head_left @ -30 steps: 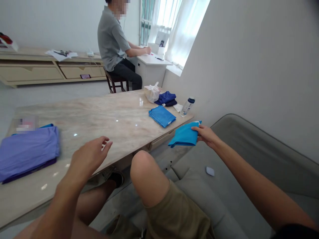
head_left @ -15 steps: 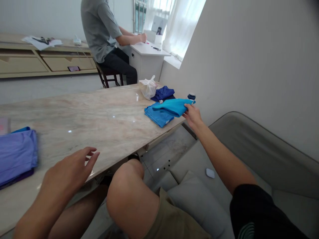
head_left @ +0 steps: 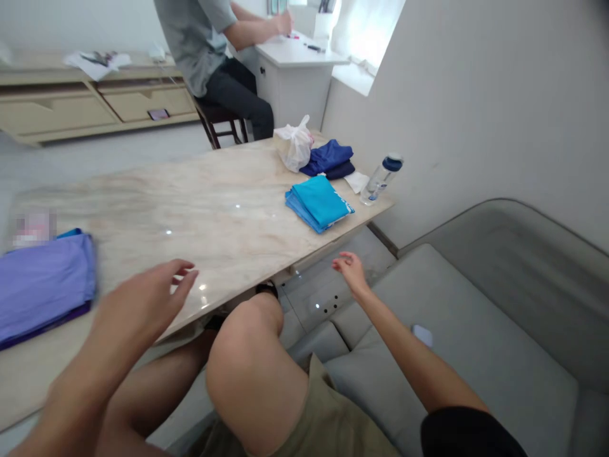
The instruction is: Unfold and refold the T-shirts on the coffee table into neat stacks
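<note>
A folded teal cloth (head_left: pixel 320 198) lies on top of a folded blue cloth (head_left: pixel 299 212) near the right end of the marble table (head_left: pixel 190 216). My right hand (head_left: pixel 351 271) hovers empty below the table's edge, fingers apart, a short way from that stack. My left hand (head_left: pixel 143 308) is open over the table's near edge, holding nothing. At the far left lies a folded purple cloth (head_left: pixel 42 284).
A dark blue folded garment (head_left: pixel 330 158), a white plastic bag (head_left: pixel 295 146) and a water bottle (head_left: pixel 380 180) stand at the table's far right. I sit on a grey sofa (head_left: pixel 457 343) holding a small white object (head_left: pixel 422 334). Another person (head_left: pixel 209 44) sits at a white desk (head_left: pixel 295 70) behind.
My right hand carried the teal cloth up onto the blue cloth, let go, and drew back below the table edge. The left hand stayed over the near edge.
</note>
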Tool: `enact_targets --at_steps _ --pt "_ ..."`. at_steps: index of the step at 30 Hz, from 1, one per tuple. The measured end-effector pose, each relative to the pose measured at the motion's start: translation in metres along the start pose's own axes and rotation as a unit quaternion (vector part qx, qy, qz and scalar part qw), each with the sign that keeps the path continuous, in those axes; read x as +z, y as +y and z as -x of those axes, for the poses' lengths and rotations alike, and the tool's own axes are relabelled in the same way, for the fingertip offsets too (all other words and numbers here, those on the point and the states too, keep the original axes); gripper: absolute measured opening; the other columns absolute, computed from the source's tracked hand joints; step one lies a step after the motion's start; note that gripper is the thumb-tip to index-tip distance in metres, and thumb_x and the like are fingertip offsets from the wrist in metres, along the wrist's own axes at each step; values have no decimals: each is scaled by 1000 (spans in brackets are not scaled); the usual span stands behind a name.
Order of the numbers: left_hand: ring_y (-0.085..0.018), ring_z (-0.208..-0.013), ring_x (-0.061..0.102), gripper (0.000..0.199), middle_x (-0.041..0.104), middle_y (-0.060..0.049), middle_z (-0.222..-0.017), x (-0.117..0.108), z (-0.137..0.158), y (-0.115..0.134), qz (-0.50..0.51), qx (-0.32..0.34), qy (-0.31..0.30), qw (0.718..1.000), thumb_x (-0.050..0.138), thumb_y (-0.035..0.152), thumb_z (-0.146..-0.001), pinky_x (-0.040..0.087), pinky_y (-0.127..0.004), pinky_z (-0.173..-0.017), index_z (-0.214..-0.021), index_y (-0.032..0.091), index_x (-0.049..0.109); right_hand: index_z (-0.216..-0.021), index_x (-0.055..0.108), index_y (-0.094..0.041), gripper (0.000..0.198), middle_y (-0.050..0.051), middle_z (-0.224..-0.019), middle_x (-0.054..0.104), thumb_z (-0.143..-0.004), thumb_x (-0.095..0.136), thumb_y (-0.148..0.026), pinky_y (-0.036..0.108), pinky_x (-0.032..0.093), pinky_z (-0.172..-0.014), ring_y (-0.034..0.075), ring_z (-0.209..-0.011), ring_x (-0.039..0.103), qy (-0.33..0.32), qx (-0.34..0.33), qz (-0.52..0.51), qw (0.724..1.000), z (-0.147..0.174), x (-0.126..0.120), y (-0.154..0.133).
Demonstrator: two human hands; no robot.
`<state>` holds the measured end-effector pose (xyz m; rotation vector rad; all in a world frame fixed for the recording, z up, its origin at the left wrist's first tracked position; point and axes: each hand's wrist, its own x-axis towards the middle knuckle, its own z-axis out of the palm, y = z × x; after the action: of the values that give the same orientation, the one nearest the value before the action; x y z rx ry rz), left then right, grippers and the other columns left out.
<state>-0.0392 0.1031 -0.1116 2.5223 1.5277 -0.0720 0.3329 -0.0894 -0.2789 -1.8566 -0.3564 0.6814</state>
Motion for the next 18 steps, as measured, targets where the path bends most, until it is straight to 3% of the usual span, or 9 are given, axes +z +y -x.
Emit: enact_targets --at_steps 2,5,8,10,13,18 --pt "-37 -106 79 47 84 -11 -109 -2 1 28 16 5 -18 1000 38 52 -103 58 -45 -85 -122 26 73 -110 59 -22 38 6 -85 77 -82 73 -44 41 66 -89 24 -83 79 -59 -12 -26 998 38 12 -3" --pt "-33 -114 77 41 83 -11 -121 -1 20 57 11 29 -25 999 43 41 -107 57 -41 -91 -127 24 74 -120 64 -22 41 12 -108 81 -91 68 -50 43 64 -99 26 -103 80 -168 -108 -62 978 100 40 -34" --pt "-32 -111 77 39 82 -12 -123 2 63 56 21 40 -3 999 45 41 -109 58 -42 -95 -125 24 75 -133 70 -25 39 12 -136 77 -105 56 -49 46 55 -118 27 -130 72 -242 -222 -46 943 163 63 -69" --pt "-31 -113 76 36 82 -12 -121 5 103 42 15 46 46 998 47 37 -108 57 -45 -103 -117 24 78 -135 74 -26 39 11 -144 73 -106 54 -43 52 44 -129 29 -141 66 -232 -293 1 928 194 70 -78" --pt "-33 -125 73 33 81 -12 -122 20 161 15 9 22 157 987 49 28 -103 54 -53 -117 -107 25 82 -135 76 -25 40 12 -150 70 -103 58 -39 59 44 -129 33 -145 62 -188 -370 65 907 205 68 -71" --pt "-31 -138 67 48 74 -7 -146 52 206 -4 93 -36 266 959 47 28 -102 60 -51 -118 -139 31 77 -127 79 -25 40 13 -137 76 -102 58 -47 57 57 -117 33 -128 72 -175 -373 73 908 171 59 -59"
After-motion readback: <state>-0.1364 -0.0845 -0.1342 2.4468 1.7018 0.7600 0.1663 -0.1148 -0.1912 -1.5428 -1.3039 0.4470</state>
